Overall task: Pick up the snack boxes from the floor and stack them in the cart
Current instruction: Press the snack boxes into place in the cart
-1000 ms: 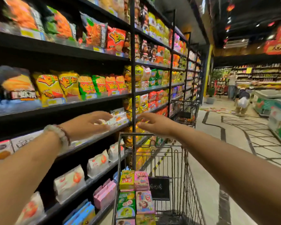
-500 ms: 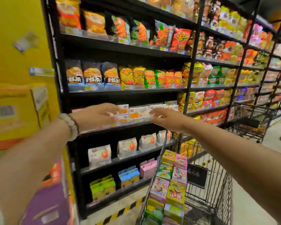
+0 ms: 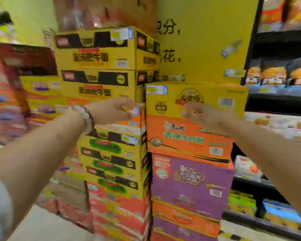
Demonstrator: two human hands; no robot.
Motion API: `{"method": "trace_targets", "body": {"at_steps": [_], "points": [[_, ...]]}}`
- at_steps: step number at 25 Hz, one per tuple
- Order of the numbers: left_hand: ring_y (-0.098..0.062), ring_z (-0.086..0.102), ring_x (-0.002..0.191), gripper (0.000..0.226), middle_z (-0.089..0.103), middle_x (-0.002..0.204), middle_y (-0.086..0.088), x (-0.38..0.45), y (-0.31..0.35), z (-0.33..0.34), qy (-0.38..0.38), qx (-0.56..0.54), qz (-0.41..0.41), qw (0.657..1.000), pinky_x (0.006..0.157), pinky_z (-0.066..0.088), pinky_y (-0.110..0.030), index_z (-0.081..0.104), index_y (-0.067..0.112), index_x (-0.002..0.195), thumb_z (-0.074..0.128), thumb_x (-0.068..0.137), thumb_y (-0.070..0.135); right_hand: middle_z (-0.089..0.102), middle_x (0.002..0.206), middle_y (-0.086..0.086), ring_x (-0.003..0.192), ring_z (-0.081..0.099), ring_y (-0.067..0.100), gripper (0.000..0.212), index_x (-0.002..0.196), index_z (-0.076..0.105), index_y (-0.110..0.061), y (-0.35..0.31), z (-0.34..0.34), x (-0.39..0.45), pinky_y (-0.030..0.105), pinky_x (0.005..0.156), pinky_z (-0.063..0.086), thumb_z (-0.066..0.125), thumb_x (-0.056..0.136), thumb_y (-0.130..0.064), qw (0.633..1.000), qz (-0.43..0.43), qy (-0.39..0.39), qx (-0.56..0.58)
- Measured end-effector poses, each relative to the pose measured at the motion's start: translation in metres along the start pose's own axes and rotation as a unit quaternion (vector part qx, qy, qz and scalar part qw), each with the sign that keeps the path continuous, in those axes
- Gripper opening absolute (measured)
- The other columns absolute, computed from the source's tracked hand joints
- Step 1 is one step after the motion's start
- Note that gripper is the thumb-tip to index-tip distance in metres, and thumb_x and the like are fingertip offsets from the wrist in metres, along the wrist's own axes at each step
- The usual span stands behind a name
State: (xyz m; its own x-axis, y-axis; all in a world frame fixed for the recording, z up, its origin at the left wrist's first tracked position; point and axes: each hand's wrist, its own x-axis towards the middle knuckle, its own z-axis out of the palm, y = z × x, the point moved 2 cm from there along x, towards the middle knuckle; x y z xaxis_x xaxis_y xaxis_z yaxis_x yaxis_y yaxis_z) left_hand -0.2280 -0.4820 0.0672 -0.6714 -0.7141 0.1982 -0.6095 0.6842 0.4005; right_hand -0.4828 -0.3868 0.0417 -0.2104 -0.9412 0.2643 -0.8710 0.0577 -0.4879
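Both arms stretch forward at chest height, empty, in a blurred head view. My left hand, with a bead bracelet on its wrist, hangs with loosely curled fingers in front of a stack of yellow cartons. My right hand is also loosely curled and holds nothing, in front of a yellow carton on an orange carton. The cart is out of view. Small green snack boxes and blue snack boxes sit on a low shelf at the right.
Tall stacks of noodle cartons fill the middle and left, with a purple carton lower down. A yellow wall panel stands behind them. Black shelving with snack bags runs along the right. Pale floor shows at the bottom left.
The view has swung left, away from the cart and snack shelves, onto the carton stacks. Both hands stay outstretched and empty, with fingers more curled.
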Motion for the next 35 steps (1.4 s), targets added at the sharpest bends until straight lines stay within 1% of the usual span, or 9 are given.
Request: {"method": "trace_targets", "body": {"at_steps": [3,6,8,12,15,19,25,30,35], "points": [[-0.013,0.055,0.109,0.04,0.056,0.125,0.005,-0.055,-0.076,-0.045,0.037,0.029,-0.085,0.995,0.093,0.045,-0.028,0.049,0.027,0.13,0.056,0.091,0.03,0.05,0.133,-0.006,0.12,0.049,0.014,0.043,0.137,0.047,-0.021,-0.076,0.064,0.05,0.021,0.091,0.036,0.049,0.096,-0.035,0.994,-0.09,-0.05,0.028],[-0.01,0.055,0.104,0.041,0.053,0.125,0.007,-0.106,-0.133,-0.085,0.077,0.041,-0.16,0.983,0.088,0.043,-0.022,0.048,0.023,0.13,0.057,0.091,0.022,0.044,0.143,-0.006,0.128,0.045,0.016,0.046,0.14,0.044,-0.026,-0.157,0.116,0.094,0.026,0.101,0.037,0.047,0.096,-0.04,0.979,-0.164,-0.113,0.046],[-0.008,0.056,0.103,0.038,0.054,0.124,0.008,-0.135,-0.164,-0.107,0.097,0.044,-0.211,0.972,0.09,0.043,-0.022,0.049,0.026,0.127,0.057,0.091,0.021,0.04,0.148,-0.004,0.134,0.039,0.017,0.047,0.141,0.042,-0.023,-0.207,0.144,0.117,0.023,0.104,0.03,0.045,0.097,-0.039,0.963,-0.226,-0.137,0.044],[-0.007,0.052,0.105,0.035,0.052,0.118,0.01,-0.191,-0.208,-0.141,0.149,0.044,-0.316,0.936,0.088,0.039,-0.019,0.047,0.031,0.125,0.056,0.091,0.031,0.047,0.143,0.0,0.13,0.044,0.018,0.046,0.139,0.044,-0.023,-0.294,0.204,0.158,0.024,0.1,0.033,0.047,0.096,-0.04,0.923,-0.324,-0.195,0.075],[-0.011,0.049,0.118,0.052,0.05,0.132,0.007,-0.228,-0.241,-0.151,0.161,0.072,-0.403,0.898,0.099,0.038,-0.027,0.045,0.033,0.132,0.057,0.085,0.05,0.047,0.141,-0.001,0.13,0.043,0.017,0.048,0.14,0.043,-0.026,-0.35,0.251,0.177,0.027,0.101,0.035,0.046,0.096,-0.044,0.889,-0.377,-0.246,0.084],[-0.015,0.041,0.131,0.048,0.04,0.145,0.007,-0.266,-0.287,-0.154,0.134,0.091,-0.481,0.862,0.111,0.031,-0.034,0.039,0.032,0.137,0.051,0.092,0.041,0.044,0.144,-0.002,0.129,0.045,0.018,0.047,0.141,0.042,-0.027,-0.422,0.315,0.178,0.027,0.1,0.038,0.046,0.096,-0.043,0.842,-0.437,-0.301,0.095],[-0.014,0.027,0.139,0.056,0.027,0.153,0.006,-0.297,-0.377,-0.196,0.109,0.132,-0.512,0.842,0.114,0.022,-0.031,0.028,0.032,0.144,0.049,0.093,0.04,0.037,0.15,-0.002,0.133,0.039,0.019,0.052,0.147,0.032,-0.03,-0.529,0.39,0.187,0.022,0.09,0.029,0.04,0.098,-0.046,0.798,-0.527,-0.293,0.018],[-0.015,0.026,0.14,0.061,0.021,0.155,0.007,-0.308,-0.467,-0.245,0.092,0.158,-0.519,0.835,0.113,0.022,-0.031,0.021,0.033,0.146,0.047,0.093,0.044,0.027,0.155,-0.005,0.142,0.026,0.015,0.055,0.149,0.028,-0.027,-0.605,0.439,0.219,0.025,0.108,0.024,0.041,0.098,-0.044,0.786,-0.542,-0.295,0.032],[-0.014,0.029,0.138,0.059,0.026,0.153,0.006,-0.303,-0.573,-0.28,0.106,0.17,-0.498,0.843,0.112,0.027,-0.033,0.026,0.031,0.145,0.05,0.092,0.043,0.028,0.155,-0.005,0.141,0.026,0.015,0.054,0.148,0.028,-0.027,-0.677,0.505,0.278,0.025,0.108,0.025,0.041,0.098,-0.044,0.782,-0.551,-0.291,0.026]]}}
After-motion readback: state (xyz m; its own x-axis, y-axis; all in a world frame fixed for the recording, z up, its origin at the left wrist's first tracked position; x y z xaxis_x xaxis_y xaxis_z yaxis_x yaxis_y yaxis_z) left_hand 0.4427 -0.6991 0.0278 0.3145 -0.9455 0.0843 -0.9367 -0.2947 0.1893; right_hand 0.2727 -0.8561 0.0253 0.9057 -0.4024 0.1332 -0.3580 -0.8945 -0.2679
